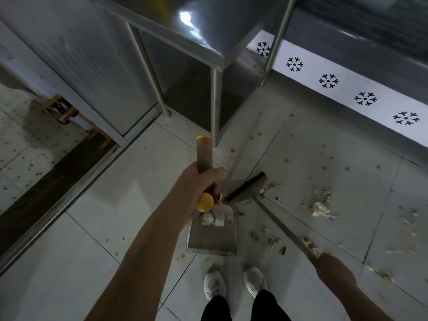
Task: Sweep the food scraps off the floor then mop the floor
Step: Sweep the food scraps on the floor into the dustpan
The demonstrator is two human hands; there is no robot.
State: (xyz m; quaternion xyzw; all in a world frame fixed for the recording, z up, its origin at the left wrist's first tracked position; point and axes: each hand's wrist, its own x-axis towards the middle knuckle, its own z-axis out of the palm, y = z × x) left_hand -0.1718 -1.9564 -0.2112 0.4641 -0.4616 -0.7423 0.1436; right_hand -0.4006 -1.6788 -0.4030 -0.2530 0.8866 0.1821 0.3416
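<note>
Glossy steel table (pixel 203 31); smooth tiled floor (pixel 148 193); matt metal dustpan (pixel 212 237).

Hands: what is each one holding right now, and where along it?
Left hand grips the dustpan handle near its top, below the yellow cap. Right hand grips the broom handle at its upper end; the broom head is on the floor.
</note>
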